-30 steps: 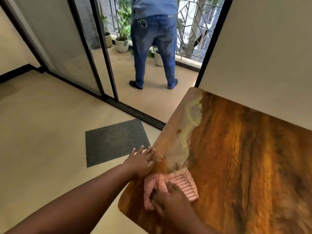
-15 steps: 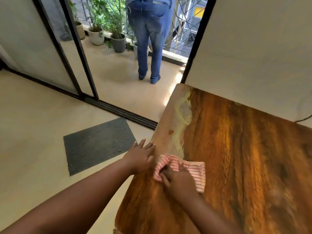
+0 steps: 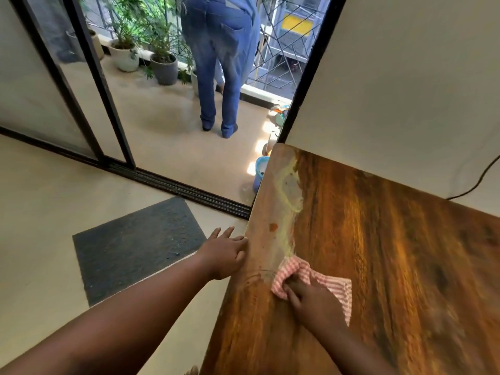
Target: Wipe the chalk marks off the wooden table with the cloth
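Note:
The wooden table (image 3: 378, 253) fills the right half of the view. Pale yellowish chalk marks (image 3: 288, 193) run along its left edge, from the far corner down toward the cloth. A red-and-white striped cloth (image 3: 330, 282) lies bunched on the table at the near end of the marks. My right hand (image 3: 311, 301) presses down on the cloth, fingers curled into it. My left hand (image 3: 224, 253) rests against the table's left edge, fingers apart, holding nothing. A small orange spot (image 3: 273, 227) sits beside the chalk.
A person in blue jeans (image 3: 219, 63) stands on the balcony beyond the open sliding door (image 3: 89, 77). Potted plants (image 3: 162, 63) line the railing. A dark mat (image 3: 135, 247) lies on the floor left of the table. A blue bucket (image 3: 260, 171) stands past the table's far corner.
My right hand has slid the cloth farther along the table's left edge over the chalk, wiping the near part away. My left hand moved along the edge with it. The view shifted forward.

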Demonstrator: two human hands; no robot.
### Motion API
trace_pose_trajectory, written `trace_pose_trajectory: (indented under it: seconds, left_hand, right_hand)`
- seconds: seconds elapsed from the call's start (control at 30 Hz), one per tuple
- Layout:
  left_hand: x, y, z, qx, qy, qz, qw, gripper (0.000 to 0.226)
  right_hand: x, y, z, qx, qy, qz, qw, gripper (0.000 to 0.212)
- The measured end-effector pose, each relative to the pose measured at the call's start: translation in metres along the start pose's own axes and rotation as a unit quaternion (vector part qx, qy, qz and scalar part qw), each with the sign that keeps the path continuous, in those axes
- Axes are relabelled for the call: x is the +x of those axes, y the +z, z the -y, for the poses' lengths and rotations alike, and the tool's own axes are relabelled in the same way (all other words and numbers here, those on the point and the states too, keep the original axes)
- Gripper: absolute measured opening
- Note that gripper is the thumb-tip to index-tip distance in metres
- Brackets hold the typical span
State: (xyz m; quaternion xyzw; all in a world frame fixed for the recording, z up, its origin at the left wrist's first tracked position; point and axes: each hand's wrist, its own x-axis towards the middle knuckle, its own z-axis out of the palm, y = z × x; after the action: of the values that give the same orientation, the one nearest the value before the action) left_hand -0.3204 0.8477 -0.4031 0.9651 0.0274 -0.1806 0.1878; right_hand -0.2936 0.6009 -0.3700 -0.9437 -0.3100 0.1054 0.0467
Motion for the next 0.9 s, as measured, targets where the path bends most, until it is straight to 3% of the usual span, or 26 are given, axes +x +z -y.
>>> trace_pose_trajectory:
  seconds: [0.07,0.17,0.3,0.43,0.5,0.57,0.67,0.77,0.9]
  left_hand:
    - [0.005,0.001,0.000,0.011,-0.002,-0.009,1.000,0.055]
    - [0.015,0.000,-0.001,0.021,-0.008,-0.015,1.000,0.058]
    - [0.030,-0.005,-0.001,0.015,-0.020,-0.019,1.000,0.058]
    - [0.049,-0.006,0.005,-0.002,-0.042,-0.016,0.999,0.058]
    - [0.059,-0.007,0.006,-0.010,-0.062,-0.016,0.998,0.062]
    - [0.069,-0.010,0.010,-0.017,-0.078,-0.019,0.997,0.063]
    - [0.083,-0.022,0.014,-0.021,-0.100,-0.025,0.994,0.063]
    - [0.095,-0.032,0.015,-0.003,-0.102,-0.032,0.994,0.066]
    - [0.103,-0.028,0.006,0.027,-0.057,-0.056,0.996,0.058]
  right_hand:
    - [0.026,0.007,0.025,0.043,0.002,0.005,0.999,0.027]
    - [0.027,0.020,0.060,0.027,-0.075,-0.021,0.997,0.019]
    - [-0.009,0.026,0.042,-0.028,-0.121,-0.012,0.992,0.027]
    - [0.004,0.019,-0.025,-0.007,-0.006,-0.007,1.000,0.019]
    - [0.039,0.007,-0.039,0.037,0.059,-0.030,0.997,0.021]
    - [0.077,0.006,-0.031,0.060,0.071,-0.052,0.994,0.025]
    - [0.099,0.014,0.014,0.067,-0.007,-0.033,0.997,0.029]
    - [0.059,0.031,0.048,0.014,-0.120,-0.023,0.992,0.026]
    - [0.032,0.031,0.012,0.057,-0.093,0.008,0.994,0.032]
